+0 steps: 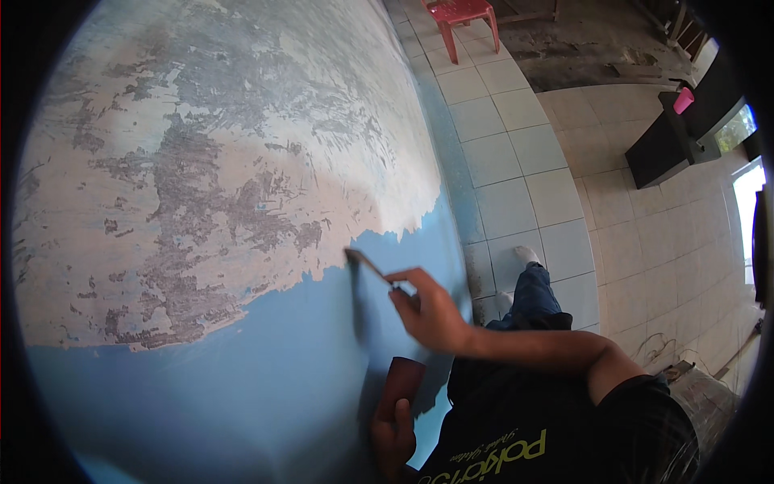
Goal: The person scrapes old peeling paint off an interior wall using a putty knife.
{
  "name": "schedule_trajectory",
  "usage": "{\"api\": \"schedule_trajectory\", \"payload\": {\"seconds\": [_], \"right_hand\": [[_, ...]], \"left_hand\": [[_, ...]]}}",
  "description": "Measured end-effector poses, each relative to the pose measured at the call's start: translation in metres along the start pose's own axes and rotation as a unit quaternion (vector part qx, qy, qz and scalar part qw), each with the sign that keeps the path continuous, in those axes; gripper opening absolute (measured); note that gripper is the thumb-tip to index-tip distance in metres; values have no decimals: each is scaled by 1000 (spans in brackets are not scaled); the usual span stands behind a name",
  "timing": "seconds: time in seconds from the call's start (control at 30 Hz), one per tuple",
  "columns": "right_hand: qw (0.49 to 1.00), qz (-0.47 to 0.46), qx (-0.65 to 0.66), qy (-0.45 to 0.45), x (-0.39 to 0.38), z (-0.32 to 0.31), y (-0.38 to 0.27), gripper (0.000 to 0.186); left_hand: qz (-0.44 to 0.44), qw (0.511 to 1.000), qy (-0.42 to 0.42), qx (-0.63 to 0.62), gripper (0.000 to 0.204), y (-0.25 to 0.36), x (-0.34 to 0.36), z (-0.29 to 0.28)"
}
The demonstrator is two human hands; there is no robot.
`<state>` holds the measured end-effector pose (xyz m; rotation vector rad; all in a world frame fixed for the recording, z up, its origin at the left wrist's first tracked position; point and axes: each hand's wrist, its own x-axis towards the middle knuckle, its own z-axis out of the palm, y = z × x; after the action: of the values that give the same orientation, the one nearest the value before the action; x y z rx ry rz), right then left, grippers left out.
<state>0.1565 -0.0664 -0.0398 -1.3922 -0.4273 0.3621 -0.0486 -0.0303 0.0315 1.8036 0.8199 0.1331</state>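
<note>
The right hand (pixel 434 316) grips a scraper (pixel 371 264), the left hand (pixel 393 438) a brown block (pixel 401 383). Likely scraping paint (pixel 242 387); next needs a flat push.

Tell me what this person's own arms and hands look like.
The right arm wears a short black fabric sleeve and is bare below it, with no watch, cable or marking visible. The right grip and left grip are ungloved human hands. Any left sleeve can't be made out.
</note>
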Motion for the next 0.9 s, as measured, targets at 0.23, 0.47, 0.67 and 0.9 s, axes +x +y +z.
{"api": "schedule_trajectory", "payload": {"seconds": [0.23, 0.47, 0.67, 0.9], "right_hand": [[990, -134, -32, 8, 0, -2, 4, 27], [998, 22, -34, -54, 8, -11, -12, 29], [998, -33, -49, -23, 21, -6, 12, 31], [997, -23, -60, -35, 25, -11, 11, 34]], "left_hand": [[-34, 999, 6, 35, 40, -2, 0, -5], [-49, 997, 11, 54, 40, 14, 2, -1], [-37, 997, 21, 68, 39, 5, -1, -3], [-12, 998, 14, 60, 39, 3, -1, -3]]}}
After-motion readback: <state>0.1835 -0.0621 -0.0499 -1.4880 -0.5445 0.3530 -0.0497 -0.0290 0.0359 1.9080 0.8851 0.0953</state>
